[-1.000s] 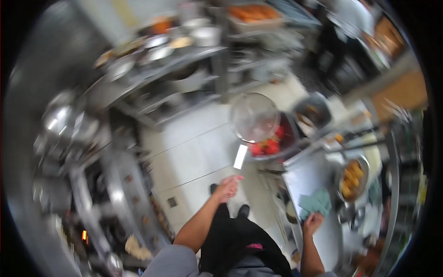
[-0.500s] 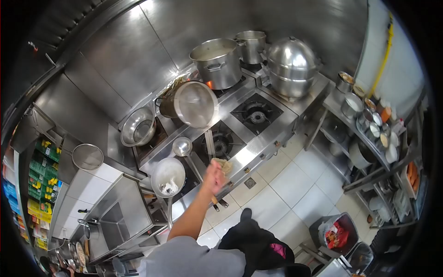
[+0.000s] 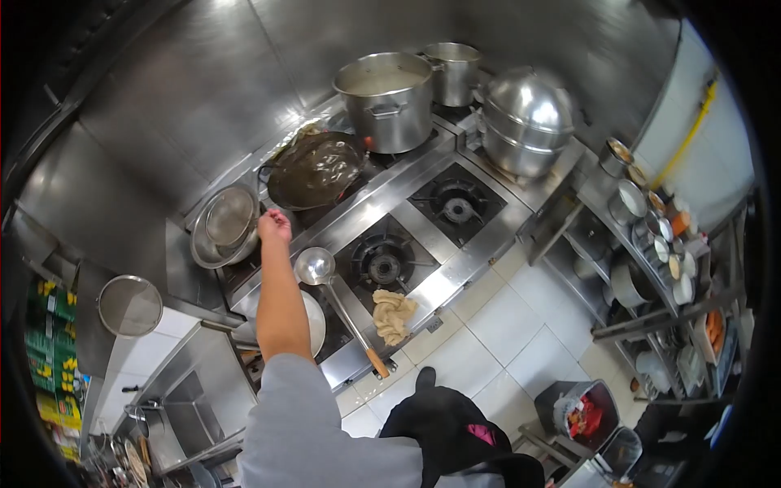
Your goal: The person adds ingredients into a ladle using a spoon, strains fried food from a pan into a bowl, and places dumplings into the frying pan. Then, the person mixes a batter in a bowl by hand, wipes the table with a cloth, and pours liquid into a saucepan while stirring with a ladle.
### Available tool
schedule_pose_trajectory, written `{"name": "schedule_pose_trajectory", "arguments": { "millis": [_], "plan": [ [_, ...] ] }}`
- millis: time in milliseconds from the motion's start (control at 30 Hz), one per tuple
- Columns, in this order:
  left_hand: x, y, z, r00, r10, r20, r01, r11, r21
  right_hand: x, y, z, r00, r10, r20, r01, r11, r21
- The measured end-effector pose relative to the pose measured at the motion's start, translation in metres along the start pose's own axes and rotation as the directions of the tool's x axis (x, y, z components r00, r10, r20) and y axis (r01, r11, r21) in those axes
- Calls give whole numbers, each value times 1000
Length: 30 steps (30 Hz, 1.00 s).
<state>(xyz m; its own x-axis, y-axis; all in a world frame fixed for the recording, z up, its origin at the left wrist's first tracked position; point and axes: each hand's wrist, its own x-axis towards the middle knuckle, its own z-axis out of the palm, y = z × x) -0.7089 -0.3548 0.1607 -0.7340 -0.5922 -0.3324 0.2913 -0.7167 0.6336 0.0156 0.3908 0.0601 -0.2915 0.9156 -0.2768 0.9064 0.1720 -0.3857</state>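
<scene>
Left hand (image 3: 276, 225) is hovering curled beside mesh strainer (image 3: 229, 216); handle hidden, cannot tell if gripped. Forearm (image 3: 282, 301) is masking pan (image 3: 318, 325) below hand. Right hand: out of view.

And there's the strainer (image 3: 230, 215), round, its greyish mesh ringed by a thin metal rim, its face angled up towards the camera, sitting within the outline of the wide metal bowl (image 3: 213, 258). Resting in it or held just above? Tough to call from here! The handle can't be picked out either. The bowl itself, smooth and silvery, open side up, stands at the cooking range's left end, its rim showing around the mesh.
</scene>
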Motion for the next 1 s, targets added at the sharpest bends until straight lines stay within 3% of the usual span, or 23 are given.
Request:
{"name": "schedule_pose_trajectory", "arguments": {
  "millis": [33,67,100,133,167,200,233,267,300,333,367,400,433,467,533,567,600,667,700,733,833,933,1000],
  "plan": [
    [29,4,-8,996,-36,88,41,998,-55,1,1,-2,1000,13,-13,-12,1000,26],
    [5,-1,9,985,85,147,-72,993,-92,-2,2,-6,1000,29,-7,-28,995,93],
    [-24,4,24,967,-75,242,66,997,43,12,16,22,914,-327,-239,397,839,371],
    [-21,-5,19,792,-230,565,263,965,25,14,35,34,959,-172,-227,264,838,478],
    [-65,-20,32,795,-258,549,284,958,39,15,44,29,996,-65,-63,89,826,557],
    [-84,-37,28,689,-351,635,368,923,111,0,7,6,1000,13,15,-19,838,545],
    [-112,-57,24,573,-423,702,370,898,239,-6,8,7,992,38,-122,24,882,470],
    [-121,-87,10,174,-430,886,458,832,314,-14,12,1,981,38,-190,36,929,369],
    [-149,-106,-4,291,-581,760,489,773,403,-15,32,8,973,79,-216,-5,946,323],
    [-217,-134,-9,678,-582,449,248,756,606,-26,34,7,946,234,-226,-130,909,395],
    [-170,-180,-79,628,-526,573,47,761,647,-27,61,18,949,145,-279,-29,924,381],
    [-271,-193,-74,691,-607,392,256,712,653,-34,82,21,945,173,-278,-36,898,438],
    [-250,-217,-129,148,-847,510,431,520,738,-49,91,17,922,202,-329,-1,853,522],
    [-220,-272,-181,330,-837,437,167,507,846,-68,105,11,901,266,-344,-42,841,539],
    [-271,-313,-233,534,-811,237,107,343,933,-89,133,-2,876,355,-326,-73,766,639],
    [-328,-300,-240,477,-871,118,218,247,944,-98,150,-4,850,403,-339,-84,739,669],
    [-453,-261,-212,409,-913,-3,316,138,939,-105,175,2,843,422,-333,-95,726,681],
    [-521,-256,-218,357,-934,14,239,106,965,-118,236,22,788,559,-258,-114,545,831],
    [-552,-255,-235,295,-955,13,169,65,983,-143,273,4,680,733,-27,40,1,999],
    [-562,-254,-243,293,-956,4,157,52,986,-157,294,-4,633,763,132,115,-261,959],
    [-584,-245,-258,292,-957,-2,162,48,986,-196,340,-14,553,797,243,146,-380,914],
    [-623,-229,-263,322,-946,-44,-11,-51,999,-190,366,-25,644,732,224,84,-359,930],
    [-621,-235,-273,292,-954,-63,-80,-90,993,-152,366,-56,676,729,110,148,-280,948]
  ]
}}
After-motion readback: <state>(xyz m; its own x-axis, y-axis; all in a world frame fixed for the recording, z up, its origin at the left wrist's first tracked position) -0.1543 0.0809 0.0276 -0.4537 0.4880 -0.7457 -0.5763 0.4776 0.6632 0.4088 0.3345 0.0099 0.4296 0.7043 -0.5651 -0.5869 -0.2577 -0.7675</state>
